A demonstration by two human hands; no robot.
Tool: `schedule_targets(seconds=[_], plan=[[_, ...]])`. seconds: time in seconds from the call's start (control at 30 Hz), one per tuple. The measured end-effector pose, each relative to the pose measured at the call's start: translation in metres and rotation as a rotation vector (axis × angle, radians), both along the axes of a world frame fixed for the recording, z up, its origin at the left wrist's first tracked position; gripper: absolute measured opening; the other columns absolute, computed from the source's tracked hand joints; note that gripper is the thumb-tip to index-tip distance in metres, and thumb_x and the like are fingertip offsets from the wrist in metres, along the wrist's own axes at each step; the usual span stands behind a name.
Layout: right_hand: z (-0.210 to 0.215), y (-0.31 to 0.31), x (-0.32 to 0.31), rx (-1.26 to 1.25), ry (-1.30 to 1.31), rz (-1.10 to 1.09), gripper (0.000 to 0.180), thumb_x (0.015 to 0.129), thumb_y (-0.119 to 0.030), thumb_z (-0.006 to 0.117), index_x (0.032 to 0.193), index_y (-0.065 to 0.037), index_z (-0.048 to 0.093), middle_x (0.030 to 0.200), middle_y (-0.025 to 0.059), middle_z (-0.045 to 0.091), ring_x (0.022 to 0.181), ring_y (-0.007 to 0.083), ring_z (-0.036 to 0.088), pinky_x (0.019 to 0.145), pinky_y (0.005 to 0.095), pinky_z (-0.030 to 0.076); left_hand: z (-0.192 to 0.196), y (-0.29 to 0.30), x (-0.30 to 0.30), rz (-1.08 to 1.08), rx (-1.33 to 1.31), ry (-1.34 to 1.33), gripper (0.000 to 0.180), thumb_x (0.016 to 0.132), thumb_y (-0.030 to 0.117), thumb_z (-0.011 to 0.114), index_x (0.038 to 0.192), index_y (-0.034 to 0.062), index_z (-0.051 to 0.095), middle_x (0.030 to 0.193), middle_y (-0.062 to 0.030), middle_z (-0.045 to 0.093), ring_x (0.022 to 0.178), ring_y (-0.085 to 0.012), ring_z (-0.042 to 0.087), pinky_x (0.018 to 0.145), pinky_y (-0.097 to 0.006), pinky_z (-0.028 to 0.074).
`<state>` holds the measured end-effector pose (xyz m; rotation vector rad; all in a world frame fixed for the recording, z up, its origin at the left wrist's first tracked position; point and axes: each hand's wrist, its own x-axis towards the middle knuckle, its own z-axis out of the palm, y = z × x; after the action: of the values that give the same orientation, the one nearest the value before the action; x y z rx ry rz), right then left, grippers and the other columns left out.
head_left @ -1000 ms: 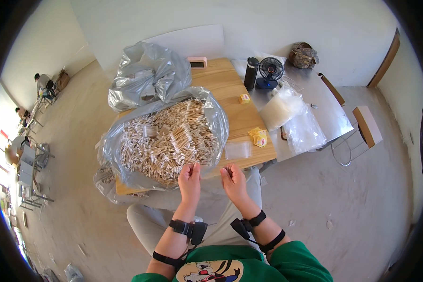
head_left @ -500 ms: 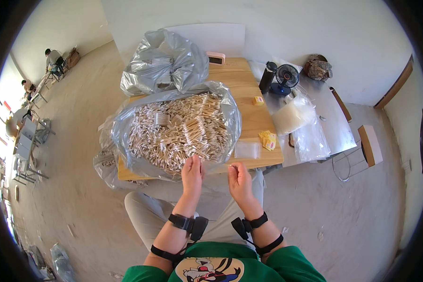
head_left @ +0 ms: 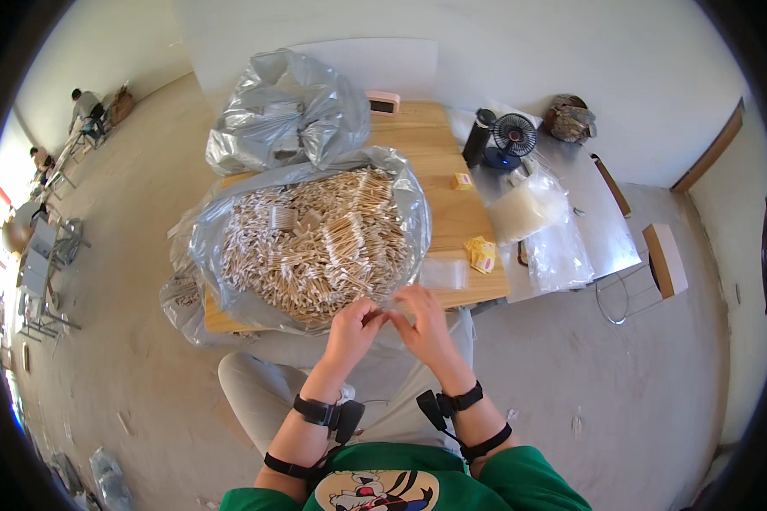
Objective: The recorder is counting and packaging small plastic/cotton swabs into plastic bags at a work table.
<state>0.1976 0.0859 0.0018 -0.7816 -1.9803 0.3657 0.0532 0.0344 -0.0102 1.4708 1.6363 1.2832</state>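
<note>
A large grey plastic bag (head_left: 412,196) lies open on the wooden table, its rim spread around a heap of cotton swabs (head_left: 315,238). Just off the bag's near edge, my left hand (head_left: 352,330) and my right hand (head_left: 423,324) come together, fingertips almost touching. Thumb and fingers of the left are pinched; those of the right are curled to a pinch too. Whatever is between them is too small or too clear to make out. Closest to my right hand lies a stack of small clear plastic bags (head_left: 443,274).
Yellow packets (head_left: 481,255) and a small yellow box (head_left: 462,181) lie on the wooden table (head_left: 409,136). Another full grey bag (head_left: 285,111) stands behind. On the metal table are a fan (head_left: 511,139), a black bottle (head_left: 479,136) and clear plastic film (head_left: 554,247). People sit far left.
My hands were apart at the bag's near edge. The right has moved left, both have turned inward, and their fingertips now meet. The view has shifted slightly.
</note>
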Motion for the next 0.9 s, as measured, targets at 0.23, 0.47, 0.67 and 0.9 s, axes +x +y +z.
schedule_targets(seconds=[0.23,0.47,0.67,0.9], plan=[[-0.029,-0.009,0.006,-0.369,0.019,0.012,0.004,0.081,-0.007,0.061,0.082,-0.005,0.060,0.074,0.0155,0.059,0.072,0.0345,0.056,0.062,0.0388,0.044,-0.009,-0.006,0.004,-0.003,-0.046,0.055,0.019,0.078,0.010,0.070,0.069,0.0016,0.056,0.055,-0.0038,0.050,0.051,-0.0093,0.042,0.047,-0.027,0.035],[-0.065,-0.003,0.038,-0.958,0.422,0.129,0.024,0.086,-0.003,0.058,0.106,0.000,0.046,0.080,0.0085,0.058,0.072,0.0162,0.060,0.062,0.0283,0.048,-0.030,-0.002,0.013,0.113,-0.095,-0.099,0.020,0.085,0.013,0.063,0.073,0.0018,0.054,0.055,-0.0017,0.052,0.050,-0.0083,0.050,0.047,-0.024,0.039],[-0.072,0.013,0.063,-1.091,0.654,-0.022,0.033,0.083,0.001,0.059,0.111,0.000,0.042,0.078,0.0075,0.058,0.070,0.0143,0.060,0.062,0.0264,0.050,-0.039,0.001,0.014,0.088,-0.186,-0.176,0.018,0.089,0.014,0.057,0.077,0.0020,0.055,0.056,-0.0010,0.053,0.050,-0.0074,0.051,0.046,-0.023,0.040],[-0.099,0.095,0.098,-0.783,0.212,-0.494,0.035,0.080,0.001,0.060,0.111,-0.001,0.043,0.073,0.0088,0.058,0.059,0.0144,0.058,0.055,0.0274,0.048,-0.034,0.015,-0.048,0.283,-0.094,-0.066,0.020,0.092,0.018,0.054,0.080,0.0020,0.055,0.057,-0.0050,0.055,0.048,-0.0105,0.051,0.046,-0.026,0.040]])
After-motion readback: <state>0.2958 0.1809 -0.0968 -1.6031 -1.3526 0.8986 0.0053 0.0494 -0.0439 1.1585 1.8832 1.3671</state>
